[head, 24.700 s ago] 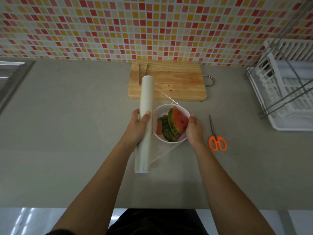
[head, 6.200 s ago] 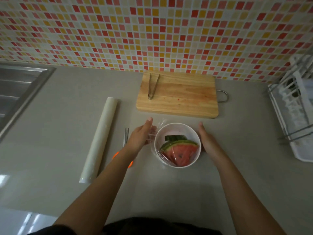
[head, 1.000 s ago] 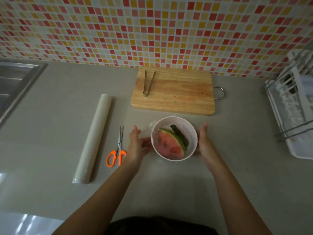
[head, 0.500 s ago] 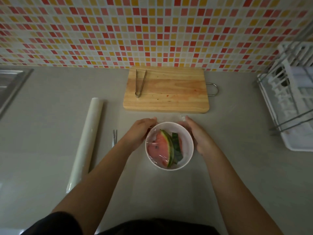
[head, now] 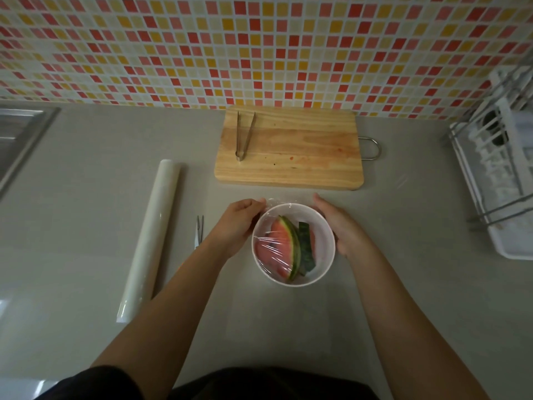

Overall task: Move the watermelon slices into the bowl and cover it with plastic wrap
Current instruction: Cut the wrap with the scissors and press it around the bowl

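With the bowl [head: 293, 244] of watermelon slices [head: 281, 249] near the cutting board [head: 288, 148], my left hand [head: 239, 223] and right hand [head: 341, 226] cup its sides, fingers loosely spread; I'd smooth the plastic wrap [head: 274, 249] down evenly, without tipping it.

Bare counter [head: 86, 226] lies left of the wrap roll [head: 150, 241]; cutting board [head: 288, 148] blocks behind the bowl [head: 324, 261].

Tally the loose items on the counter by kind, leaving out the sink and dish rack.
Round white bowl of watermelon: 1
Wooden cutting board: 1
Metal tongs: 1
White roll of plastic wrap: 1
Scissors, mostly hidden behind the left arm: 1
Total: 5
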`<state>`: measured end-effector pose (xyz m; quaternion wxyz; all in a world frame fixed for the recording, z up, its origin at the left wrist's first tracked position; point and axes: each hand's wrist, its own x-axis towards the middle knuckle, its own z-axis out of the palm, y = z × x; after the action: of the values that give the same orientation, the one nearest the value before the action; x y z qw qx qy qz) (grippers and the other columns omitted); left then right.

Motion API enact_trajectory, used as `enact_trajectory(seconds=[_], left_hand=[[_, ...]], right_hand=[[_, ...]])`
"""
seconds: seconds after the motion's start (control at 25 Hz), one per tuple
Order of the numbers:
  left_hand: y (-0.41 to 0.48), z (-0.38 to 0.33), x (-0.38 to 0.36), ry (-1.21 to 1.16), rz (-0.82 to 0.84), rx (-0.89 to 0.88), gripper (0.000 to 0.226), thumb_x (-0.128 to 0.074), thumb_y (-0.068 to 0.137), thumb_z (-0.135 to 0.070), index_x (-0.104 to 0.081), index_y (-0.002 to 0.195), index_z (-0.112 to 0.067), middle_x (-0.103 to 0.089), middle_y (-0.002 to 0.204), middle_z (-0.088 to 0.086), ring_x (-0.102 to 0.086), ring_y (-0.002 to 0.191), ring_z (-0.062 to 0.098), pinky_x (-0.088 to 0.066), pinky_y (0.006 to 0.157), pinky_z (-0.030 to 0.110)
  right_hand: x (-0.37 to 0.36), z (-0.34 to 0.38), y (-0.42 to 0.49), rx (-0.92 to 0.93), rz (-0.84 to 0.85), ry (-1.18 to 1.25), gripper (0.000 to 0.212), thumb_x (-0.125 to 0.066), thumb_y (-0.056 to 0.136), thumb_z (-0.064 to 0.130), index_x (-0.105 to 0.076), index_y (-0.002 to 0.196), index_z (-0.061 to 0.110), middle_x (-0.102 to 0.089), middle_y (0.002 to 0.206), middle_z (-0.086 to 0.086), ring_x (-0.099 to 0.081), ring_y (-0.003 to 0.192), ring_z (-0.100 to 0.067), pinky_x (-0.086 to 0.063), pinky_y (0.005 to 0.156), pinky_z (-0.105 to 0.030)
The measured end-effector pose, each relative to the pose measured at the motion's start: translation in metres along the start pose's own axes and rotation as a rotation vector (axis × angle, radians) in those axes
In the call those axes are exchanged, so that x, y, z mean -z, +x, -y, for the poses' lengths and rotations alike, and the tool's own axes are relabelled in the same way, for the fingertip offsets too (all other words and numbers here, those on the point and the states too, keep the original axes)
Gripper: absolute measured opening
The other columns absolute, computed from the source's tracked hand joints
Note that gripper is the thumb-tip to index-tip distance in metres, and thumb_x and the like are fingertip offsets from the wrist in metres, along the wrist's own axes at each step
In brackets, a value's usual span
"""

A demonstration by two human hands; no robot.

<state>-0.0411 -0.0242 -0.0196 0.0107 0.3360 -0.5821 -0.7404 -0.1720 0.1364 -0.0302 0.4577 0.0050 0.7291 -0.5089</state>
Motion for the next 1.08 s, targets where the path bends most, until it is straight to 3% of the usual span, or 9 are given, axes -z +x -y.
enact_trajectory(seconds=[0.16, 0.28, 0.48, 0.76, 1.08], left_hand=[[-0.0029, -0.0022, -0.0015, 0.077, -0.027, -0.032, 0.036, -0.047, 0.098, -0.032, -0.059, 0.076, -0.007, -0.059, 0.07, 0.012, -0.054, 0.068, 0.025, -0.046, 0.067, 0.034], [-0.0052, -0.002, -0.0022, 0.158, -0.052, -0.076, 0.04, -0.042, 0.099, -0.035, -0.056, 0.086, 0.001, -0.056, 0.079, 0.017, -0.052, 0.073, 0.026, -0.045, 0.073, 0.04], [-0.0047, -0.0008, -0.0041, 0.321, -0.226, -0.161, 0.035, -0.048, 0.096, -0.037, -0.054, 0.071, -0.013, -0.06, 0.069, 0.002, -0.056, 0.067, 0.02, -0.05, 0.07, 0.043], [-0.0072, -0.0016, -0.0028, 0.325, -0.23, -0.173, 0.03, -0.048, 0.097, -0.032, -0.053, 0.076, -0.011, -0.057, 0.07, 0.002, -0.055, 0.065, 0.018, -0.049, 0.064, 0.038], [-0.0092, -0.0045, -0.0068, 0.345, -0.294, -0.229, 0.027, -0.046, 0.098, -0.028, -0.053, 0.076, -0.015, -0.058, 0.068, 0.002, -0.058, 0.069, 0.022, -0.05, 0.066, 0.04]], right_hand=[[-0.007, -0.0012, 0.0061, 0.083, -0.098, 0.043, 0.053, -0.033, 0.096, 0.046, -0.076, 0.071, 0.029, -0.075, 0.076, -0.001, -0.068, 0.087, -0.027, -0.052, 0.079, -0.038], [-0.0107, -0.0065, 0.0074, 0.068, -0.123, 0.071, 0.052, -0.03, 0.093, 0.051, -0.076, 0.077, 0.03, -0.075, 0.082, -0.004, -0.068, 0.088, -0.027, -0.052, 0.085, -0.042], [-0.0107, -0.0084, 0.0072, 0.069, -0.125, 0.092, 0.054, -0.029, 0.093, 0.052, -0.075, 0.076, 0.03, -0.075, 0.082, -0.005, -0.068, 0.088, -0.028, -0.052, 0.088, -0.046], [-0.0114, -0.0082, 0.0065, 0.061, -0.137, 0.086, 0.054, -0.03, 0.094, 0.052, -0.075, 0.077, 0.029, -0.074, 0.083, -0.006, -0.067, 0.088, -0.029, -0.052, 0.087, -0.046], [-0.011, -0.0082, 0.0074, 0.108, -0.161, 0.123, 0.052, -0.034, 0.096, 0.045, -0.076, 0.078, 0.02, -0.075, 0.082, -0.006, -0.068, 0.083, -0.026, -0.051, 0.071, -0.033]])
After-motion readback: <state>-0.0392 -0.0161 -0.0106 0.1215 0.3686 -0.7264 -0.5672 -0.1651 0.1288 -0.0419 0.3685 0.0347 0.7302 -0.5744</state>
